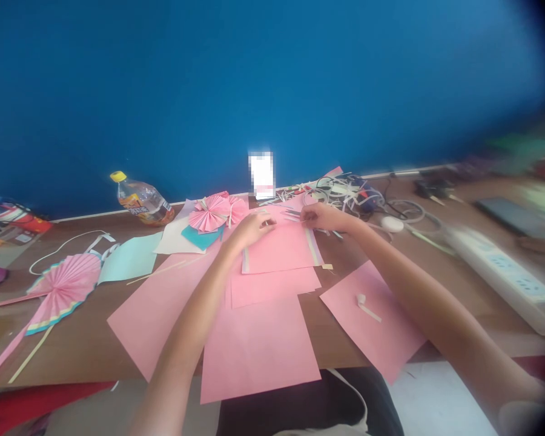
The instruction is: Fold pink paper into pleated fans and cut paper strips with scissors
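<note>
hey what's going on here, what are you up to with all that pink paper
A person has both bare hands at the far part of a pink sheet with striped side edges: the left hand to the left, the right hand, fingers bent, to the right. Whether either grips anything is too small to tell. More pink paper lies nearer the person, and a pleated pink fan lies at the left.

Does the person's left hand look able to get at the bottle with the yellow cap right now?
Probably yes: the left hand would have to pass over or around the pink pleated paper, but that looks low, and nothing seems to cover the bottle.
</note>
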Available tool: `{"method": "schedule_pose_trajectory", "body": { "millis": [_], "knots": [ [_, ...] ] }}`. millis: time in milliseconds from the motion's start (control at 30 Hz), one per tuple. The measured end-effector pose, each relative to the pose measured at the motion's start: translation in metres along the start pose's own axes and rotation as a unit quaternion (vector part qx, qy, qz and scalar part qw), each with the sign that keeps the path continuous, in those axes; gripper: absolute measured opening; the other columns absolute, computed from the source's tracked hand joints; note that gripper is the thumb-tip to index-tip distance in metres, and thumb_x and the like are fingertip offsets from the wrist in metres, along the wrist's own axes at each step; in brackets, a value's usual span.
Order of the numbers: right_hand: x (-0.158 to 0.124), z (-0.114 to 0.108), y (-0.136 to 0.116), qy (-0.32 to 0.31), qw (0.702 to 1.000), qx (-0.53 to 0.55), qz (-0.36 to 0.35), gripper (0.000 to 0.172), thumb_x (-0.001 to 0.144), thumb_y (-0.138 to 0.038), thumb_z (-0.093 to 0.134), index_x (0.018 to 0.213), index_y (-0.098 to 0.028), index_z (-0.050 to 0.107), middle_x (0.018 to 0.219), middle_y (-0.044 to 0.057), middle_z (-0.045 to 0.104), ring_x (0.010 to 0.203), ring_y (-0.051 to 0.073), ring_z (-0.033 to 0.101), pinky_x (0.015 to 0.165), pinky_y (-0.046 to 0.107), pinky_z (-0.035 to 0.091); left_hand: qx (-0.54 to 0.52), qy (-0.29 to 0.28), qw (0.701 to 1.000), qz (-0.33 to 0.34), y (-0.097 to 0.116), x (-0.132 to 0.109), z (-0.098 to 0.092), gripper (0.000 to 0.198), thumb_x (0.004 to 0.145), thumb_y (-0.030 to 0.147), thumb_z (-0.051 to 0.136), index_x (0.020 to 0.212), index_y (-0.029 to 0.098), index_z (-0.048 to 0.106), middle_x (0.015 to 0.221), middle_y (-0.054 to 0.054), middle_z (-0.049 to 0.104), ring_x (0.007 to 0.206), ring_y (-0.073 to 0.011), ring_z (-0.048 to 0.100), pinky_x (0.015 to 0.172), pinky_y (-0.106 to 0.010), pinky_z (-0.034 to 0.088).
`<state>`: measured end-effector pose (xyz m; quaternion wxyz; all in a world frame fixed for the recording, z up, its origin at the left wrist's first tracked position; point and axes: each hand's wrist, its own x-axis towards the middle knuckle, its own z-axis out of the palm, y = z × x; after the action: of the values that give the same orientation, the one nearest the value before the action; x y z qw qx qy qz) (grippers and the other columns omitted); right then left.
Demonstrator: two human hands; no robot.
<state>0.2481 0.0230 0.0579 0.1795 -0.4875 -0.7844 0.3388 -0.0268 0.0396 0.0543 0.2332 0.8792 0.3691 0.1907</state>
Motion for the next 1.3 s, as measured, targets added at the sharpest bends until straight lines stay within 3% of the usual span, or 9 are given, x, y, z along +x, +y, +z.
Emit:
{"method": "schedule_pose_trajectory", "body": {
  "millis": [133,333,467,633,733,1000,1200,1300],
  "knots": [
    [0.0,0.0,-0.001,0.015,1.0,-0.021,-0.012,0.014,0.073,-0.03,0.06,0.08,-0.019,0.061,0.074,0.001,0.063,0.066,0.015,0.053,0.064,0.027,0.039,0.038,0.025,0.998,0.036,0.0,0.002,0.017,0.015,0.09,0.023,0.055,0.091,0.017,0.068,0.094,-0.006,0.068,0.085,-0.0185,0.061,0.08,-0.03,0.046],
    [0.003,0.002,0.002,0.057,0.993,-0.094,-0.054,0.012,0.077,-0.026,0.058,0.085,-0.02,0.064,0.081,0.002,0.064,0.07,0.015,0.054,0.066,0.026,0.038,0.134,0.053,0.986,0.088,0.0,-0.001,0.02,0.019,0.096,0.022,0.047,0.095,0.015,0.065,0.097,-0.009,0.064,0.095,-0.0216,0.057,0.086,-0.034,0.044],
    [0.007,0.007,0.01,0.076,0.976,-0.166,-0.119,0.01,0.078,-0.019,0.056,0.083,-0.019,0.065,0.087,0.006,0.066,0.08,0.019,0.056,0.07,0.027,0.037,0.159,0.03,0.981,0.103,-0.003,-0.001,0.023,0.021,0.096,0.019,0.044,0.1,0.015,0.064,0.099,-0.01,0.063,0.099,-0.0228,0.056,0.088,-0.035,0.045],
    [0.003,0.009,0.009,0.054,0.967,-0.226,-0.107,0.022,0.084,-0.016,0.052,0.1,-0.021,0.065,0.104,0.007,0.07,0.086,0.021,0.059,0.067,0.028,0.035,0.113,-0.012,0.988,0.1,-0.014,-0.005,0.018,0.031,0.092,0.011,0.042,0.114,0.018,0.064,0.11,-0.009,0.063,0.108,-0.022,0.056,0.096,-0.037,0.045],
    [0.0,0.009,0.006,0.051,0.961,-0.247,-0.112,0.022,0.085,-0.015,0.051,0.1,-0.022,0.065,0.104,0.007,0.07,0.088,0.022,0.059,0.067,0.028,0.034,0.111,-0.015,0.992,0.063,-0.019,-0.012,0.011,0.033,0.089,0.01,0.045,0.114,0.019,0.065,0.113,-0.008,0.064,0.11,-0.0228,0.056,0.098,-0.038,0.045],
    [0.003,0.009,0.01,0.042,0.977,-0.182,-0.099,0.015,0.084,-0.02,0.054,0.094,-0.021,0.065,0.093,0.006,0.07,0.079,0.02,0.058,0.069,0.028,0.036,0.148,0.032,0.989,0.004,-0.021,-0.032,0.004,0.019,0.094,0.022,0.048,0.102,0.019,0.066,0.105,-0.008,0.065,0.103,-0.0227,0.059,0.089,-0.035,0.046],
    [0.005,0.011,0.006,0.046,0.973,-0.168,-0.152,0.016,0.086,-0.02,0.052,0.093,-0.019,0.066,0.098,0.009,0.068,0.089,0.023,0.058,0.075,0.03,0.039,0.222,0.062,0.972,0.039,-0.024,-0.036,0.005,0.022,0.097,0.02,0.044,0.102,0.018,0.065,0.105,-0.008,0.063,0.105,-0.0214,0.056,0.091,-0.034,0.044],
    [0.004,0.012,0.003,0.039,0.971,-0.189,-0.144,0.016,0.086,-0.018,0.051,0.093,-0.019,0.065,0.097,0.009,0.067,0.086,0.022,0.057,0.074,0.03,0.038,0.232,0.059,0.969,0.053,-0.03,-0.035,0.008,0.025,0.097,0.021,0.042,0.106,0.017,0.065,0.107,-0.009,0.063,0.106,-0.0221,0.055,0.093,-0.035,0.045]
  ]
}}
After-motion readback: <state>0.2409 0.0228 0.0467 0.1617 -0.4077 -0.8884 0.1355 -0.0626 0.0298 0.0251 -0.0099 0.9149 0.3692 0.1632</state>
